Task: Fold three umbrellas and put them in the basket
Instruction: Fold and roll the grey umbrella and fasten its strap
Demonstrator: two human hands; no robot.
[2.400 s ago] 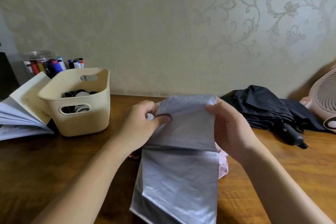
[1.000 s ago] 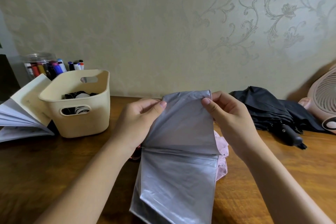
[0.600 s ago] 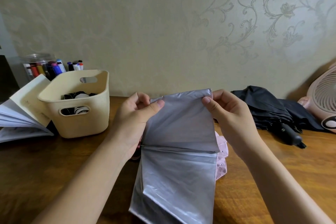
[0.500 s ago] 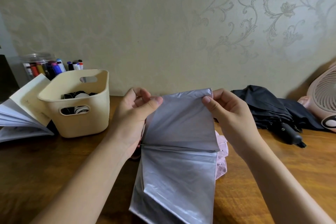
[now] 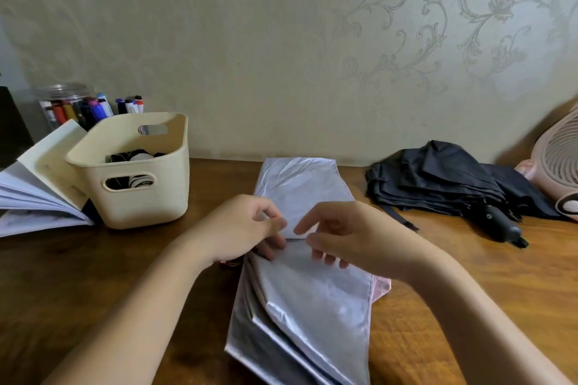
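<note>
— Both hands have dropped from the far corners of the silver-coated fabric umbrella (image 5: pixel 312 300). Its upper panel, held up a moment ago, now lies flat towards the wall. How far along is this?

— Roughly a third, I judge. On the left, the cream plastic basket (image 5: pixel 156 206) holds one dark, white-patterned bundle (image 5: pixel 137 157). It is probably the first folded umbrella, though only its top shows.

— And the left hand (image 5: pixel 240 228)?

— Fingers curled, thumb and forefinger pinching the silver cloth at its middle crease.

— What does that umbrella look like?

— Collapsed, lying lengthwise on the brown wooden table (image 5: pixel 78 275), between the basket and the other umbrella. Its shiny, wrinkled panels are stacked in loose pleats, with a pink edge peeping out on the right side. It is not rolled or strapped yet.

— The right hand (image 5: pixel 350 234)?

— Fingers apart and relaxed, tips resting by the same crease, gripping nothing.

— Further right?

— The black fabric umbrella (image 5: pixel 438 184) lies collapsed but loose, with no hand on it. So two remain to fold and put in the basket.
</note>
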